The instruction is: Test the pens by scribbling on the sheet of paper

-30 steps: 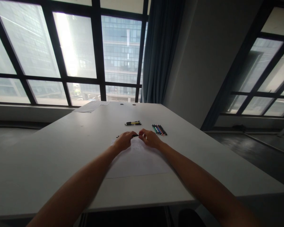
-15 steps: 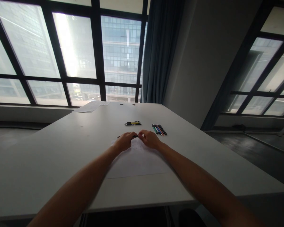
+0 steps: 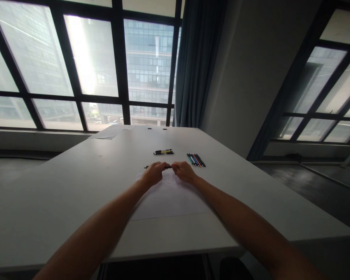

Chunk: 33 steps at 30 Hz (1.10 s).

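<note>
Both hands are busy w/ one dark pen (image 3: 168, 167), held roughly level above the top end of a white paper sheet (image 3: 167, 202), mid-surface (image 3: 84, 186). L hand (image 3: 154, 173) is wrapped round the pen's middle; R hand (image 3: 184, 171) looks pinched on its R end, fingertips nearly meeting the L ones.

Step in hand, I'd say: two-handed work on that R end, maybe fitting or twisting a part; can't tell which from here. Next move prob. calls for a steady L grip while R fingers work the end, kept in line w/ the barrel.

Pen itself: thin, straight, dark, approx. black; a short end pokes out L of the L hand. Most of it's hidden by fingers, so tip/cap details n/a. Small dark marks on the sheet just below, too small to ID.
</note>
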Tool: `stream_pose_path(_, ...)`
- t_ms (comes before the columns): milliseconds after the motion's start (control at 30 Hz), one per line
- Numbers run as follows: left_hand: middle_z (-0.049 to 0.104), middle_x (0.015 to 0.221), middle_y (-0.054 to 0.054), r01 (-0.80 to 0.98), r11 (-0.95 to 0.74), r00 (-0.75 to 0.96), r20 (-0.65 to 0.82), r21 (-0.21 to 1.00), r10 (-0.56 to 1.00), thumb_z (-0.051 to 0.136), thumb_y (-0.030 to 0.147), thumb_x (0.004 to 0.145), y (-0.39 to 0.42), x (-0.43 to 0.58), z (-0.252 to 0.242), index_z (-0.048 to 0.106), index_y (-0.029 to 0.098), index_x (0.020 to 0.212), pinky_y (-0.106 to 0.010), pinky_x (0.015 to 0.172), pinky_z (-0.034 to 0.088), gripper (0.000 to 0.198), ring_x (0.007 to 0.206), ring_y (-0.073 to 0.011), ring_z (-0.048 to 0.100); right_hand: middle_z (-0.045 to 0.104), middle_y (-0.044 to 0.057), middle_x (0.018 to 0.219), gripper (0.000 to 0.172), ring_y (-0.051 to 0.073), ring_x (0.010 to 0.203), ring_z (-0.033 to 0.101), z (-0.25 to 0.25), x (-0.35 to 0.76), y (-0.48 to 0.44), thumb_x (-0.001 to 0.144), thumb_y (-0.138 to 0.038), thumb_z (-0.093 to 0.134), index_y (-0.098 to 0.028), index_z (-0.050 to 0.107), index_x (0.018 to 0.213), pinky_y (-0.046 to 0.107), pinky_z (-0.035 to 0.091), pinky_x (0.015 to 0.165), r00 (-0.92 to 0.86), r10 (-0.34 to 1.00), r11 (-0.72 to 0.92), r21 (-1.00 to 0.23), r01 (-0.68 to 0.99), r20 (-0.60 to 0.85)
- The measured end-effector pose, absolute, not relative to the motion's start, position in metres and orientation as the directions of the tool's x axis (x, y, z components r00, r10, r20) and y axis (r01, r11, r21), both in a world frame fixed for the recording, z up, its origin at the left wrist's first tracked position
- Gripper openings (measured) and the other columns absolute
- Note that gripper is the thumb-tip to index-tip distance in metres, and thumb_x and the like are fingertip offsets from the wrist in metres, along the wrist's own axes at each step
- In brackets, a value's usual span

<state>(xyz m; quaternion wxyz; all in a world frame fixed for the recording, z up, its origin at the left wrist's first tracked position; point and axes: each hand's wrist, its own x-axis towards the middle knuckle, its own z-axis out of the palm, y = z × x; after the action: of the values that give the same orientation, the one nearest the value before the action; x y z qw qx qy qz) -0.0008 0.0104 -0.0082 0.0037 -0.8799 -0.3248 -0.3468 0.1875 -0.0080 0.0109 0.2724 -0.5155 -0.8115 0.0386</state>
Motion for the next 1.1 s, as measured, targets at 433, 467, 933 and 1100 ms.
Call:
stream_pose_path(433, 0.069, 0.098, -0.007, 0.850, -0.501, 0.378, 0.473, 0.164, 0.796, 0.041, 0.027, 0.095, -0.001, -0.008, 0.012, 0.061, 0.020, 0.104, -0.030, 0.073, 0.047, 0.022, 0.086, -0.0208, 0.064, 0.055, 0.002, 0.052, 0.057, 0.013, 0.051, 0.053, 0.009, 0.207, 0.010, 0.092, -0.061, 0.031, -0.018, 0.051, 0.060, 0.026, 0.042, 0.057, 0.000, 0.874, 0.416, -0.747, 0.518, 0.486)
stream_pose_path(467, 0.070, 0.095, -0.007, 0.856, -0.479, 0.356, 0.454, 0.192, 0.817, 0.040, 0.029, 0.096, -0.002, -0.008, 0.013, 0.060, 0.020, 0.102, -0.029, 0.070, 0.047, 0.023, 0.082, -0.0202, 0.064, 0.057, 0.002, 0.055, 0.057, 0.013, 0.051, 0.054, 0.008, 0.207, 0.012, 0.090, -0.065, 0.034, -0.017, 0.054, 0.065, 0.026, 0.044, 0.056, 0.030, 0.875, 0.418, -0.785, 0.457, 0.483)
stream_pose_path(933, 0.071, 0.078, -0.006, 0.732, -0.632, 0.503, 0.422, 0.254, 0.754, 0.043, 0.041, 0.094, -0.009, 0.001, 0.008, 0.065, 0.019, 0.100, -0.027, 0.067, 0.047, 0.032, 0.074, -0.0198, 0.068, 0.068, 0.005, 0.084, 0.035, 0.015, 0.071, 0.062, 0.003, 0.178, 0.004, 0.080, -0.047, 0.059, -0.015, 0.065, 0.095, 0.025, 0.047, 0.061, -0.240, 0.879, 0.467, -0.844, 0.264, 0.411)
stream_pose_path(1100, 0.073, 0.082, -0.004, 0.763, -0.591, 0.465, 0.413, 0.261, 0.783, 0.046, 0.048, 0.091, -0.007, -0.001, 0.008, 0.064, 0.022, 0.110, -0.028, 0.071, 0.049, 0.037, 0.079, -0.0202, 0.067, 0.068, 0.006, 0.091, 0.030, 0.015, 0.079, 0.064, 0.012, 0.190, 0.012, 0.089, -0.041, 0.046, -0.017, 0.061, 0.099, 0.027, 0.049, 0.069, -0.172, 0.887, 0.462, -0.836, 0.295, 0.430)
